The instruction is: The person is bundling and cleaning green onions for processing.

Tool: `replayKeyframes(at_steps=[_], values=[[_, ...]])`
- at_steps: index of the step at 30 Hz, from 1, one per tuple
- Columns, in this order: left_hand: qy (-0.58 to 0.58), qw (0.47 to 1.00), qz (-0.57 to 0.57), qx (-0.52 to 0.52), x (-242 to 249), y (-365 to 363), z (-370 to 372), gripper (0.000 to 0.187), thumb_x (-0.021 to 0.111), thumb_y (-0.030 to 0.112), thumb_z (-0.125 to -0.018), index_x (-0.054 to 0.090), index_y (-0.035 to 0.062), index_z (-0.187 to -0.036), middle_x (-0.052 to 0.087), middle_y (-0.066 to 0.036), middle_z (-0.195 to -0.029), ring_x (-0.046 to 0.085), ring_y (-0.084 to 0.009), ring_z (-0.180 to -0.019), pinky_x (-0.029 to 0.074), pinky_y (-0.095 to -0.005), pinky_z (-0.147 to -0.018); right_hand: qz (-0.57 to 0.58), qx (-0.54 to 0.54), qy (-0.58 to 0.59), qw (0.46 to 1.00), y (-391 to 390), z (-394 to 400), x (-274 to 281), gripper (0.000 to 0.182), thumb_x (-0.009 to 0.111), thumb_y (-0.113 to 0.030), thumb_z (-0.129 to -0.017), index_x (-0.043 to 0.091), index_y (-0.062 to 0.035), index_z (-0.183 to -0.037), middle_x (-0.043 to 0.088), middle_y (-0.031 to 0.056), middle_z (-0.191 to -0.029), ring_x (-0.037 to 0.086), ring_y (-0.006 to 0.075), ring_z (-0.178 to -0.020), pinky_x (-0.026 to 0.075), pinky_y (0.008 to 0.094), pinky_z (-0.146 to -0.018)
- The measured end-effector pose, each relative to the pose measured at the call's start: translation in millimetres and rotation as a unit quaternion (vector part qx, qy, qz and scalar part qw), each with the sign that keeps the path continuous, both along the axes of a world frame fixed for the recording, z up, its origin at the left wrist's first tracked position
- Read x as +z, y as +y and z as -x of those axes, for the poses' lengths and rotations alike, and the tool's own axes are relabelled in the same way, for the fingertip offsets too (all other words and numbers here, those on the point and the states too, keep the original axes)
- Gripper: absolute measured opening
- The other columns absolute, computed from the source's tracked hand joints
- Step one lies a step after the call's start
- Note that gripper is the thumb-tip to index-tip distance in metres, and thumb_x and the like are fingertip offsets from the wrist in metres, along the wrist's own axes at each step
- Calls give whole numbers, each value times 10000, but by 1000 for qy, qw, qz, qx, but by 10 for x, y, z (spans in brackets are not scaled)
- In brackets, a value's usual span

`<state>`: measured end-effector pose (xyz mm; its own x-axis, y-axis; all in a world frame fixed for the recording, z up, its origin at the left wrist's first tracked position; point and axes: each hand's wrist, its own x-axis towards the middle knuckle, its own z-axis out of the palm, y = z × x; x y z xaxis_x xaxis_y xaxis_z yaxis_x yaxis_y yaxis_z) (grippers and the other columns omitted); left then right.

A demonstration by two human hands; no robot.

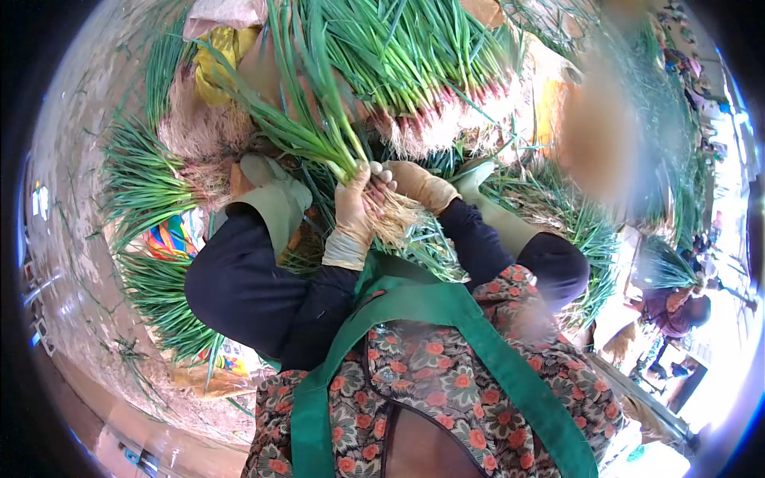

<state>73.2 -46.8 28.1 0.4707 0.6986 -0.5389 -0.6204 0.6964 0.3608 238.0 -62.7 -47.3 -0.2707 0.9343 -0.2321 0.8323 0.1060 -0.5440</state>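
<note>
Heaps of green onions [414, 56] spread all around, roots pale. Held bunch [319, 135] running long axis from leaves up-left to root tuft [394, 219] low and right. Left hand [353, 215] wrapped tight round the stems just above the roots; right hand [414, 185] closed against the same spot, fingertips touching.

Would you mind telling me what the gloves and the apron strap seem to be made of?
Left hand and right hand: thin tan gloves, matte and wrinkled, probably rubber or latex. Green apron strap: smooth, flat, faintly shiny, likely a synthetic woven fabric.
</note>
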Motion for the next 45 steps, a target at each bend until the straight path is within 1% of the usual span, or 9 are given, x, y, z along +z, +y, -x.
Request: replayKeyframes(at_steps=[5, 11, 13, 20, 26, 29, 36, 39, 45], values=[[-111, 986, 121, 13, -88, 48, 47, 177, 607, 241, -861, 540, 87, -806, 572, -3, -708, 610, -174, -714, 529, -350, -674, -186, -283, -106, 935, 487, -426, 427, 484, 609, -308, -798, 509, -24, -1176, 603, 161, -1043, 588, 229, -993, 457, 315, -854], [-107, 986, 129, -8, -145, 41, 48, 197, 634, 187, -835, 562, 84, -986, 608, -4, -801, 620, -182, -802, 524, -357, -724, 12, -153, -547, 823, 610, -452, 320, 394, 585, -335, -812, 537, -17, -1038, 616, 172, -862, 628, 290, -801, 514, 396, -699], [-57, 985, 165, 7, 84, 63, -18, 182, 639, 176, -828, 563, 69, -955, 626, -15, -824, 631, -197, -831, 529, -360, -734, -195, -230, -226, 927, 348, -589, 294, 290, 539, -247, -806, 512, 11, -936, 584, 192, -707, 592, 335, -575, 484, 429, -544], [-71, 990, 105, -67, -238, -28, 26, 175, 660, 157, -800, 589, 68, -933, 623, -40, -758, 606, -139, -673, 523, -290, -615, 88, -136, -24, 987, -188, 259, 902, 496, 326, -469, -928, 563, -33, -949, 620, 188, -748, 619, 347, -733, 466, 439, -645], [-2, 996, -1, -93, -378, -68, -42, 146, 604, 138, -836, 579, 21, -919, 619, -87, -754, 588, -182, -607, 500, -298, -539, -141, -167, 62, 974, 348, 137, 346, 383, 612, -279, -848, 557, 23, -1078, 643, 168, -860, 632, 254, -796, 477, 339, -700], [32, 994, -17, -104, -304, -53, -21, 140, 664, 111, -792, 586, 11, -849, 626, -91, -711, 591, -166, -562, 473, -282, -491, 77, -316, 359, 875, 613, 251, 335, 448, 650, -347, -805, 591, 43, -1018, 646, 187, -799, 632, 264, -737, 487, 326, -673], [150, 984, -46, -80, -242, -115, -83, 84, 645, 41, -772, 588, 3, -820, 575, -53, -609, 523, -144, -452, 437, -267, -427, 48, -335, 272, 901, 496, 351, 232, 414, 629, -313, -838, 574, 34, -1057, 645, 113, -894, 606, 205, -772, 481, 326, -694], [61, 997, -10, -52, -200, -68, -56, 128, 663, 104, -768, 580, 8, -785, 534, -51, -564, 512, -145, -475, 450, -271, -477, 119, -454, 598, 650, 410, 319, 307, 333, 593, -323, -866, 601, -11, -983, 631, 74, -849, 593, 164, -759, 481, 288, -658], [38, 993, -21, -112, -303, -12, 26, 166, 659, 162, -792, 559, 50, -721, 533, -18, -624, 499, -99, -568, 464, -262, -580, 126, -394, 793, 447, 265, 267, 482, 182, 514, -255, -903, 526, -77, -939, 439, -32, -689, 440, 128, -606, 378, 276, -533]])
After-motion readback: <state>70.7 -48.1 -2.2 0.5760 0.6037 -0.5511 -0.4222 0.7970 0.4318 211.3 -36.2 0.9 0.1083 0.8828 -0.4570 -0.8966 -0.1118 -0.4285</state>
